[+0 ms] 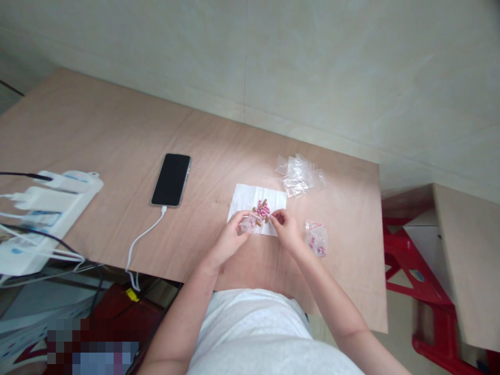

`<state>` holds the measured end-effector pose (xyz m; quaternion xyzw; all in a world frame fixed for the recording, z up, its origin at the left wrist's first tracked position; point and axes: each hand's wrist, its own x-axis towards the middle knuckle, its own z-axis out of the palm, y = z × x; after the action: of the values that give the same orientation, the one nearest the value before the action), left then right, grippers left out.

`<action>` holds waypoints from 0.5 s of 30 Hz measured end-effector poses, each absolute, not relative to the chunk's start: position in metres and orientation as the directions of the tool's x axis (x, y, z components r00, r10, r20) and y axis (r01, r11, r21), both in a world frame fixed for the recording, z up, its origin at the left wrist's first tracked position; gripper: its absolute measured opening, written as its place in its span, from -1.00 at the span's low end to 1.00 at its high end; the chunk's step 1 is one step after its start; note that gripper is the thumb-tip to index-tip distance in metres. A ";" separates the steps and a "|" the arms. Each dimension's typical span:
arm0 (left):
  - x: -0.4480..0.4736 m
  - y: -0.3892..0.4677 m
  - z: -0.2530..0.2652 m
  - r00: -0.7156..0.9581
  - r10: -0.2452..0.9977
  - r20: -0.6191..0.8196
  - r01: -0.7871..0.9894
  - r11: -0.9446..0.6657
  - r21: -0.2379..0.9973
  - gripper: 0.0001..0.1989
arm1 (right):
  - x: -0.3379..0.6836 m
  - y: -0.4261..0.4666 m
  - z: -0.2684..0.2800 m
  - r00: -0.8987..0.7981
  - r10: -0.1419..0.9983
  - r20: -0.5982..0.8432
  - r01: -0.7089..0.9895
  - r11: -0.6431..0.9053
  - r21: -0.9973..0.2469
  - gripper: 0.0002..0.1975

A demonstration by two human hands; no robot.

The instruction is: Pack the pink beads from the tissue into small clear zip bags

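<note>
My left hand (233,234) grips a small clear plastic bag (252,224) with a few pink pills and a brown capsule showing in it. The bag is over the near part of a white paper sheet (240,195). On that sheet lies a small heap of round pink pills (263,208) mixed with several brown capsules (264,202). My right hand (287,229) is closed in a pinch at the heap's right side; what its fingertips hold, if anything, is too small to make out. A second clear bag (317,238), with pink pills inside, lies right of my right forearm.
A pile of clear plastic bags (299,174) lies behind the paper on the wooden table (219,156). Further left are a phone (171,179) on a white charging cable (136,242) and a white power strip (84,192). A red stool (417,276) stands beyond the right edge.
</note>
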<state>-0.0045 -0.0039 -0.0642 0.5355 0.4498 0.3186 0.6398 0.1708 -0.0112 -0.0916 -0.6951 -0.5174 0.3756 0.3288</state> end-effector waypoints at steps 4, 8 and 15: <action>-0.004 -0.006 -0.070 0.379 0.898 -0.222 0.117 0.191 0.975 -0.65 | 0.173 -0.012 -0.093 0.181 0.964 -0.193 0.444 -0.255 -0.859 -0.86; -0.002 -0.007 -0.070 0.368 0.900 -0.233 0.161 0.186 0.969 -0.67 | 0.173 -0.013 -0.094 0.194 0.960 -0.202 0.420 -0.268 -0.867 -0.86; -0.004 -0.008 -0.073 0.338 0.903 -0.266 0.197 0.209 0.958 -0.64 | 0.173 -0.013 -0.091 0.200 0.958 -0.208 0.386 -0.272 -0.881 -0.84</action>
<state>-0.0035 -0.0085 -0.0728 0.5557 0.4946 0.2943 0.6000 0.1729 -0.0131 -0.0907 -0.6884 -0.4882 0.4024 0.3549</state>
